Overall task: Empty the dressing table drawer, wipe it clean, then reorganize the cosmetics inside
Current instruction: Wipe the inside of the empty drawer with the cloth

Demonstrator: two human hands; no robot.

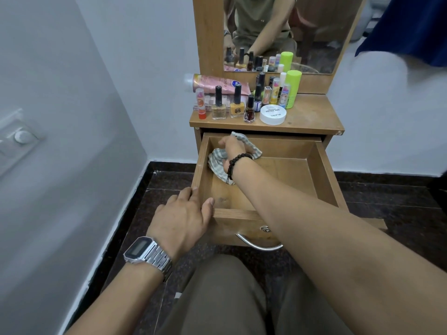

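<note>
The wooden drawer (321, 170) of the dressing table is pulled out, and nothing lies in it but a cloth. My right hand (232, 151) reaches into its back left corner and presses a grey checked cloth (217, 163) against the bottom. My left hand (183, 213) rests on the drawer's front left corner, thumb over the front edge. On the tabletop (312, 117) stand the cosmetics: nail polish bottles (236, 105), a lipstick (201, 105), a white round jar (272, 114), a green stick (291, 89) and a pink tube (212, 83) lying at the back.
A mirror (314, 32) rises behind the tabletop. A white wall with a switch plate (17, 139) is close on the left. Dark stone floor (399, 209) surrounds the table. A metal handle (258, 245) hangs on the drawer front above my knees. Blue fabric (411, 27) hangs at the top right.
</note>
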